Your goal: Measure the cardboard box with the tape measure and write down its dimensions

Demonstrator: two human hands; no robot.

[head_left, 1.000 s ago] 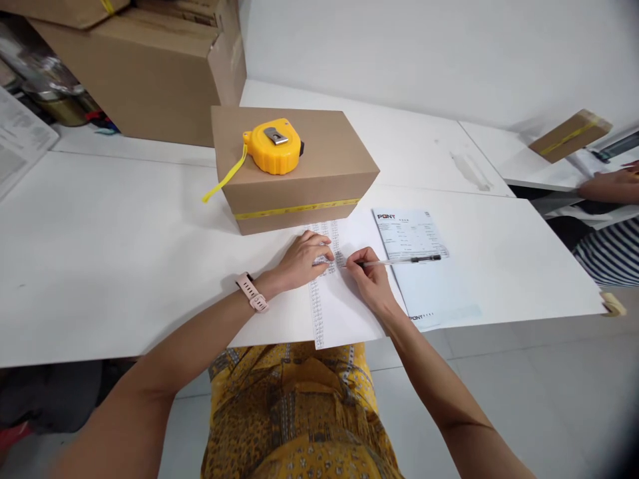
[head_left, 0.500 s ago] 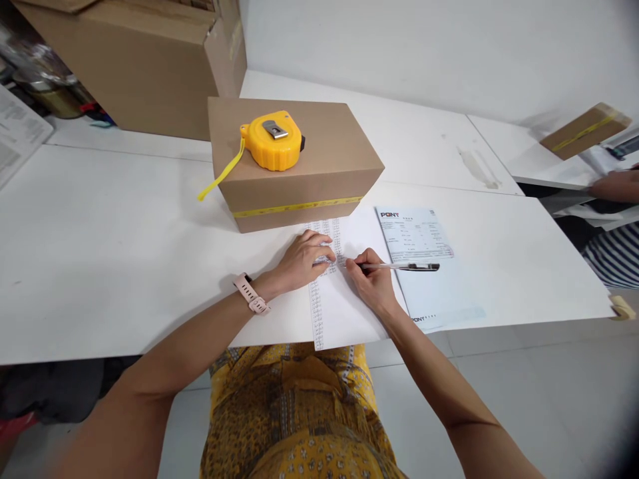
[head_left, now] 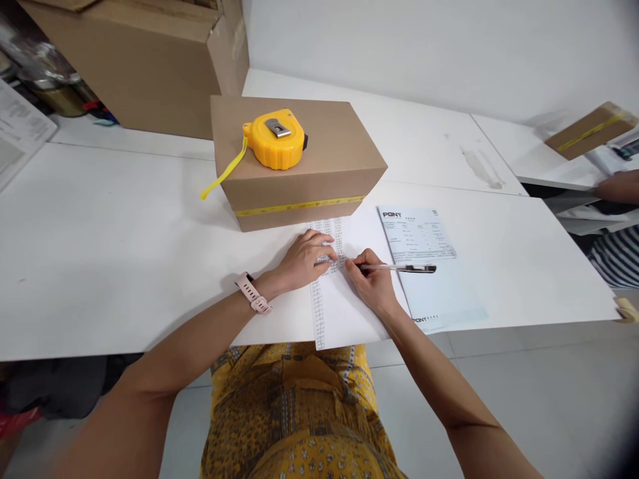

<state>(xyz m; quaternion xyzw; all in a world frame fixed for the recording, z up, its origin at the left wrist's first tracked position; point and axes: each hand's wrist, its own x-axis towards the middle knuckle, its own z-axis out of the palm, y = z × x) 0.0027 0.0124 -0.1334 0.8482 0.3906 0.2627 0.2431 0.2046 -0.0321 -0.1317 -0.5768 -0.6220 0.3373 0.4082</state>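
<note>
My right hand (head_left: 372,283) grips a pen (head_left: 412,268) with a clear barrel and black ends, its tip down at the paper. Under both hands lies a white sheet of paper (head_left: 344,319), with columns of small handwriting along its left side and top. My left hand (head_left: 308,258) rests on the sheet's left part, fingers spread and slightly bent, a pink band on the wrist. Beyond the hands stands a closed cardboard box (head_left: 299,179) with yellow tape along its front. On top of it sits a yellow tape measure (head_left: 275,141) with a metal clip and a strap.
Right of the sheet lies a pale blue printed PONY booklet (head_left: 439,293) on the white table (head_left: 100,266). A large cardboard box (head_left: 150,66) stands at the back left. At far right are a small taped box (head_left: 589,132) and another person's arm (head_left: 619,186).
The whole view has shifted slightly. The pen's upper end has tilted a little lower in my right hand; my left hand stays in place on the sheet.
</note>
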